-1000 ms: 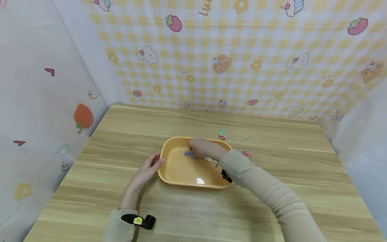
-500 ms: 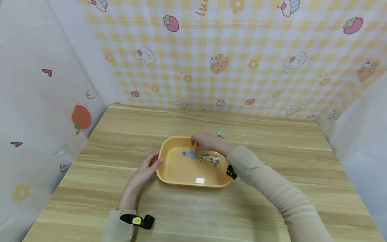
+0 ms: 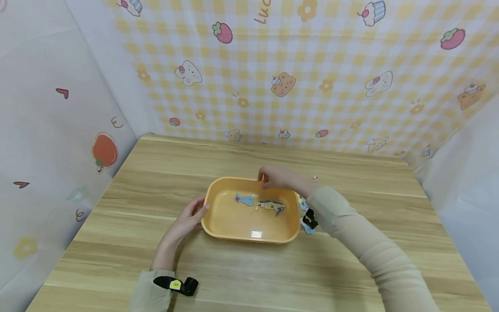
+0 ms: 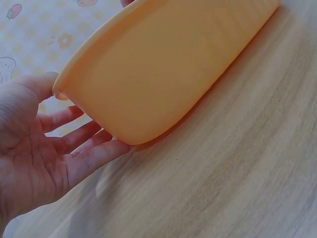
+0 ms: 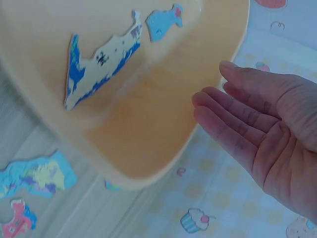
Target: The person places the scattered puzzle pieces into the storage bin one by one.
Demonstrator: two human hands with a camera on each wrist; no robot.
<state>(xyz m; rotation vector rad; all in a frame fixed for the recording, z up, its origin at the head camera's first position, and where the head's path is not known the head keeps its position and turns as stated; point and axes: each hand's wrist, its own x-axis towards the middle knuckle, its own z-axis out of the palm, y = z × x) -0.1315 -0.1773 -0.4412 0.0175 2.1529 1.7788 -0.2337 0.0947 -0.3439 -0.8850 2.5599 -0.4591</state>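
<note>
Keep the yellow tray (image 3: 234, 223) steady on the worktop (image 3: 253, 277), and cross its far rim without nudging the blue cutout (image 3: 244, 199) or speckled cutout (image 3: 270, 205) lying inside; the left grip (image 3: 189, 218) holds the tray's left end, thumb on rim, fingers against the outer wall. The right grip (image 3: 282, 179) is moderately wide at the far rim, thumb apart from fingers, seemingly holding nothing; whether it touches is unclear.

Brown letters reading "luc" (image 3: 263, 12) climb the yellow-and-white checked cloth (image 3: 257, 56), cut off by the upper edge. A yellow label (image 3: 176, 284) on the black left wrist strap (image 3: 163, 282) bears dark characters too small to read.
</note>
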